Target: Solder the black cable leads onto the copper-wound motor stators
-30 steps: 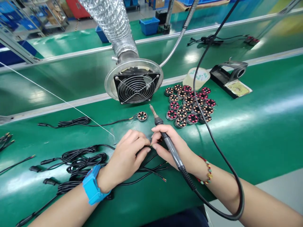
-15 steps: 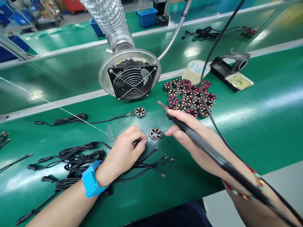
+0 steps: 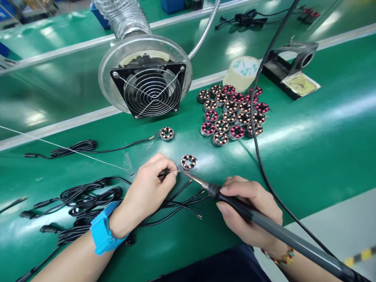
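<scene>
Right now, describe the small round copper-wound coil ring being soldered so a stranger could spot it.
Find the big round grilled fan on the green bench. Two lone coil rings lie before it; take the nearer coil ring. Unlike the wired ring and the cluster, it sits at the tip of the black soldering iron.

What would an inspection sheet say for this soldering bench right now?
Surface: green mat, glossy.
Job's things: coil ring flat on mat; soldering iron tip at its near edge.
Clutter: pile of coil rings; white roll; iron stand.
Hands: left hand pinches thin wire beside the ring; right hand grips the iron.
Cables: black leads bundled at left; iron cord crosses the pile.
Surroundings: extractor fan behind; second green bench beyond.
</scene>
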Demonstrator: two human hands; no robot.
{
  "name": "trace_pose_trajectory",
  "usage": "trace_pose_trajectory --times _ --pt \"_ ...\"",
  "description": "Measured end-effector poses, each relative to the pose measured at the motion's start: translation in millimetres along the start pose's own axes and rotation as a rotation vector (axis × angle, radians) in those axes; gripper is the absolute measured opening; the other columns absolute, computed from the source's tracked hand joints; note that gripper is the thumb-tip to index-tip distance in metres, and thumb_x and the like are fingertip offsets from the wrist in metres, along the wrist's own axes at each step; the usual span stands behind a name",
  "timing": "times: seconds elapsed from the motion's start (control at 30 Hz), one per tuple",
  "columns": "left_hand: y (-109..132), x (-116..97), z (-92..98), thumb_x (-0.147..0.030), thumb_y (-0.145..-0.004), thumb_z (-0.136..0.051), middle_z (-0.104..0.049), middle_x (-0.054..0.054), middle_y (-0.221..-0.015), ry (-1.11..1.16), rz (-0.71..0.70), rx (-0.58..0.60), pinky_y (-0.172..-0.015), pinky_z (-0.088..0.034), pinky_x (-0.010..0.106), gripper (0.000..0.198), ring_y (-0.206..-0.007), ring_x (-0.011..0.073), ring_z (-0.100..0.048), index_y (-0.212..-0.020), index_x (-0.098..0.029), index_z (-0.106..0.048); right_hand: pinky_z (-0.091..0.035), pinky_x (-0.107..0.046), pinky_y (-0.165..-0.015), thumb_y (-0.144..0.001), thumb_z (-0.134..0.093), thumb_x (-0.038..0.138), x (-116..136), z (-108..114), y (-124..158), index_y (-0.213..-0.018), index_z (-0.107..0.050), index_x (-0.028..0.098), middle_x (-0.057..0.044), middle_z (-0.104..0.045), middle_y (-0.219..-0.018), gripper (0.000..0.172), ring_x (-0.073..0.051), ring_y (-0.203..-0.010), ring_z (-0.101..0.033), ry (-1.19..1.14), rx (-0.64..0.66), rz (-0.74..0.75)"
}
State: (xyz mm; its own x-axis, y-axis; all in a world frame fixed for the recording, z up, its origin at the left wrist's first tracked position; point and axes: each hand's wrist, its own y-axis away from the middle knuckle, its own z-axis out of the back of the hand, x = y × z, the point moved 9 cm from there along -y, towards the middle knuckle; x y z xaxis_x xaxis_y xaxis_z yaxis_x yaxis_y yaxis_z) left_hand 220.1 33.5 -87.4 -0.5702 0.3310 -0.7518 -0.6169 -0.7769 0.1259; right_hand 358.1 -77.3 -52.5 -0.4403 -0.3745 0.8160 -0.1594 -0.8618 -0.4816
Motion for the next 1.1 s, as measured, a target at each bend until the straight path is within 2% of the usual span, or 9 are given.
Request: trace_pose_trajectory --times 0.77,1.0,1.1 --pt "-1.0 3.9 1.2 -0.013 -0.081 -0.051 -0.054 -0.002 -0.077 0.01 0.031 -0.033 -0.061 -0.038 0.025 0.012 -0.068 0.0112 -0.05 -0.072 -0.019 -0.057 -0.05 -0.025 -0.049 -0.078 -0.061 0.01 -2.6 -0.6 -0.6 -0.096 -0.054 0.024 0.001 -0.06 -0.071 0.024 -0.012 -0.054 -0.057 0.012 -0.002 -0.055" --pt "-0.8 3.1 1.0 -0.014 -0.081 -0.051 -0.053 -0.002 -0.076 0.004 0.038 -0.02 -0.059 -0.037 0.024 0.012 -0.065 0.0104 -0.048 -0.072 -0.019 -0.057 -0.046 -0.026 -0.045 -0.079 -0.061 0.008 -6.1 2.0 0.8 -0.1 -0.055 0.025 0.003 -0.055 -0.064 0.028 -0.012 -0.05 -0.052 -0.046 -0.038 -0.081" --pt "-1.2 1.7 2.1 -0.013 -0.081 -0.051 -0.053 -0.002 -0.075 -0.003 0.032 -0.027 -0.058 -0.036 0.024 0.012 -0.065 0.0103 -0.047 -0.071 -0.019 -0.056 -0.049 -0.027 -0.05 -0.082 -0.063 0.012 -5.0 1.7 0.0 -0.104 -0.058 0.024 0.001 -0.062 -0.071 0.026 -0.014 -0.055 -0.057 0.041 -0.027 -0.056"
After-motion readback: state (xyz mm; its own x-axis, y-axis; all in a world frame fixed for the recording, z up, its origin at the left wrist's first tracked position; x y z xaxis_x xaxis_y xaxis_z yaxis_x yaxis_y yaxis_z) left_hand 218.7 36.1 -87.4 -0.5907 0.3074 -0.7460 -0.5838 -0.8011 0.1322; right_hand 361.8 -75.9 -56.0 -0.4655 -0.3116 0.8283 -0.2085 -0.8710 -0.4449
